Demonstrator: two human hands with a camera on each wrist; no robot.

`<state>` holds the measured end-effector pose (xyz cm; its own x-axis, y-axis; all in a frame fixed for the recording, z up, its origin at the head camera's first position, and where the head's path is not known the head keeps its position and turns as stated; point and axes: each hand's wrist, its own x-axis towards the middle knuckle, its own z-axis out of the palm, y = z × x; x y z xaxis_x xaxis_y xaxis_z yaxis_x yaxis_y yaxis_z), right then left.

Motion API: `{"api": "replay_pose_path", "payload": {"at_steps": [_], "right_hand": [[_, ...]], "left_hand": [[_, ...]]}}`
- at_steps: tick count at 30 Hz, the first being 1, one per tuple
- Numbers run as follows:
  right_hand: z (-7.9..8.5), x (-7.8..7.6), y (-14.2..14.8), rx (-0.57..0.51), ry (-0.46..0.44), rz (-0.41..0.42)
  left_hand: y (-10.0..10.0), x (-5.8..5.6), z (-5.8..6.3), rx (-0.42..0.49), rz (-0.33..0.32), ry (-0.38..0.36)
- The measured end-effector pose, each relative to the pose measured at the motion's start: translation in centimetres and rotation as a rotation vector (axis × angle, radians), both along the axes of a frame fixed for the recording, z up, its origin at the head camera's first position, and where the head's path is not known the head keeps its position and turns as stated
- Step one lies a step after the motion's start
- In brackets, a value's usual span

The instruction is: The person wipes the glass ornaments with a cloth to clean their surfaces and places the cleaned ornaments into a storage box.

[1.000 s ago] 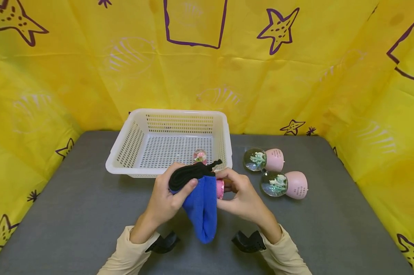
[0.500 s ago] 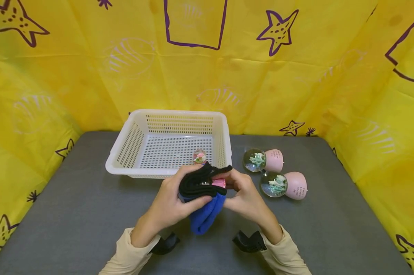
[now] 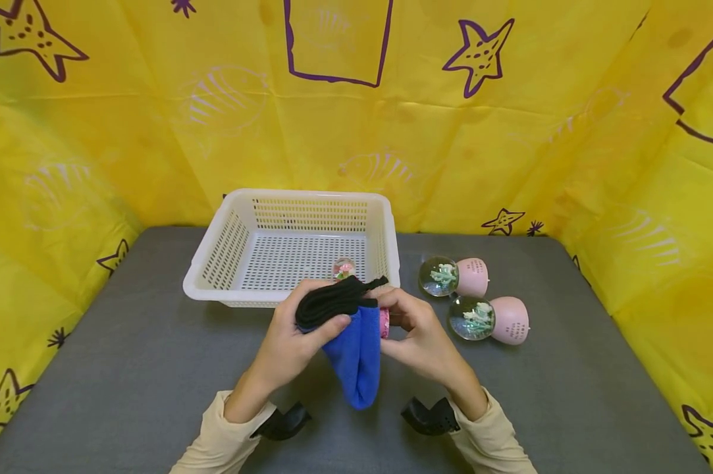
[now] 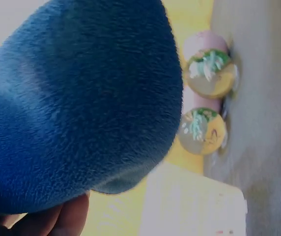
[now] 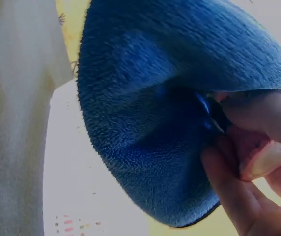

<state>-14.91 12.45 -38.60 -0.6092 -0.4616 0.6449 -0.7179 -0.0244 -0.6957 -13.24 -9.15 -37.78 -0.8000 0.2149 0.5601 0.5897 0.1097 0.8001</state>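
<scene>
My left hand (image 3: pixel 291 342) grips a folded blue cloth (image 3: pixel 362 355) with black edging, its thumb lying across the front. The cloth wraps round an item whose pink base (image 3: pixel 384 323) sticks out on the right. My right hand (image 3: pixel 418 336) holds that pink base between thumb and fingers, close against the cloth. In the right wrist view the fingertips (image 5: pixel 224 172) pinch the pink base (image 5: pixel 251 150) beside a fold of blue fabric. Whatever part lies inside the cloth is hidden.
Behind the hands stands a white slotted basket (image 3: pixel 291 295) with a small globe holding pink flowers (image 3: pixel 343 268) inside. Two snow globes with pink bases, one farther back (image 3: pixel 453 276) and one nearer (image 3: pixel 489 318), lie on their sides to the right. A yellow curtain (image 3: pixel 356 131) hangs behind.
The cloth tipped up and right, briefly exposing more of the pink item inside, then tipped back. Both hands keep their hold. The basket and lying globes have stayed put.
</scene>
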Motion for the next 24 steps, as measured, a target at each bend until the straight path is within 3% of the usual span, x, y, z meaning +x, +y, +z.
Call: {"api": "replay_pose_path", "payload": {"at_steps": [3, 8, 10, 13, 17, 20, 24], "right_hand": [[0.14, 0.02, -0.09, -0.013, 0.007, -0.032], [-0.01, -0.02, -0.38, -0.042, 0.031, -0.051], [-0.06, 0.00, -0.45, -0.048, 0.012, -0.043], [-0.09, 0.12, -0.40, -0.028, -0.046, -0.045], [-0.04, 0.15, -0.27, 0.037, -0.093, -0.102], [-0.15, 0.01, -0.20, 0.069, -0.059, -0.142], [-0.34, -0.04, -0.14, 0.048, -0.007, -0.112]], "left_hand": [[-0.09, 0.01, 0.11, -0.066, -0.039, -0.076], [0.01, 0.13, 0.30, -0.191, -0.047, -0.139], [0.14, 0.16, 0.31, -0.215, -0.032, -0.110], [0.33, 0.15, 0.18, -0.235, 0.020, -0.005], [0.52, 0.14, -0.10, -0.244, 0.083, 0.099], [0.53, 0.09, -0.28, -0.206, 0.090, 0.120], [0.35, 0.01, -0.26, -0.096, 0.088, 0.102]]}}
